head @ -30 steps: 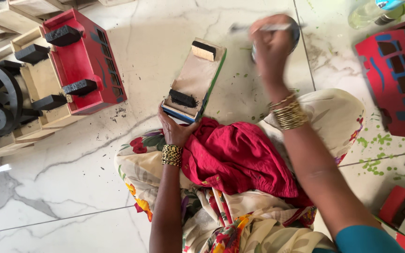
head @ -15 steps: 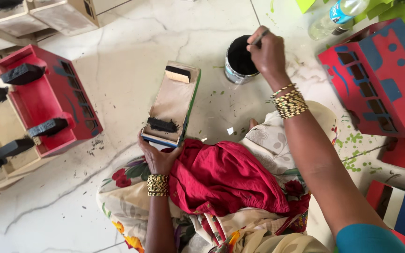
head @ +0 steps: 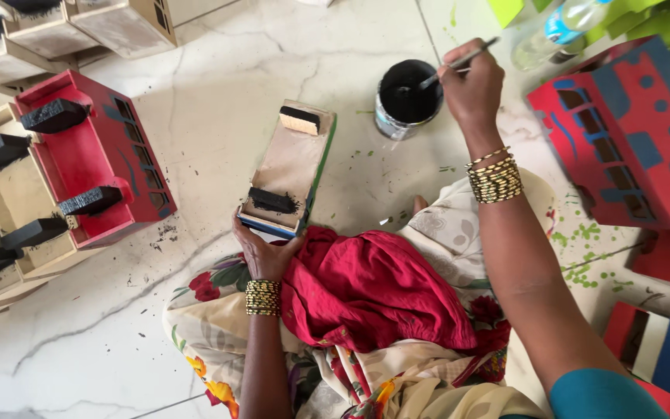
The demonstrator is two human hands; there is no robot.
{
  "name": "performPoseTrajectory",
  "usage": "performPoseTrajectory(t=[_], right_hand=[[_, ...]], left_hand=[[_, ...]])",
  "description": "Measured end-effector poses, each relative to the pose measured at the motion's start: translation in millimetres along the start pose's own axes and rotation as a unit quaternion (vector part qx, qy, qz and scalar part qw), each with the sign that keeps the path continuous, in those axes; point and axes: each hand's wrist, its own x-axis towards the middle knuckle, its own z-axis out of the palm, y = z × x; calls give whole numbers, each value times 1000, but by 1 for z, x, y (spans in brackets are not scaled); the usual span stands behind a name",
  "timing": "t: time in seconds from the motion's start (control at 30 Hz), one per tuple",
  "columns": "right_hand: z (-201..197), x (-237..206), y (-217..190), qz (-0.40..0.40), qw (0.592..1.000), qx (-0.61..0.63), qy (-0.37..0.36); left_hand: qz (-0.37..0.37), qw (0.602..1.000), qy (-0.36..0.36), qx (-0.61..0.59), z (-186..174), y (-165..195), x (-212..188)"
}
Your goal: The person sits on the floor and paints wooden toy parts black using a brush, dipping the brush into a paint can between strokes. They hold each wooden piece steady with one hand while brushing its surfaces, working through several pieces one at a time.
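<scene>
Tin (head: 406, 99) right of wooden box (head: 288, 169)

Counts, head view. One paint can (head: 406, 99), black inside, far centre. One brush (head: 459, 60). One plastic bottle (head: 558, 31), far right. One small wooden toy body (head: 288, 171) at centre, carrying two blocks: one black (head: 273, 201), one part black (head: 301, 120). One red toy body (head: 94, 159) at left, with two black blocks showing on it. Unpainted wooden bodies far left: at least three, edges cut off. One red-and-blue painted body (head: 630, 136) at right. One red cloth (head: 374, 287), near. Two hands, left (head: 261, 252) and right (head: 471, 81), one stack of bangles on each wrist.
</scene>
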Motion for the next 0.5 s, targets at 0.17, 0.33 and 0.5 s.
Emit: performPoseTrajectory(t=[0.17, 0.33, 0.5], right_hand=[[-22, -1, -5, 168, 948, 268, 21], [-20, -10, 3, 166, 948, 269, 39], [-11, -8, 18, 89, 943, 313, 63]], left_hand=[[-13, 1000, 1, -18, 1, 2, 5], [6, 1000, 11, -27, 4, -4, 6], [40, 999, 23, -19, 9, -14, 6]])
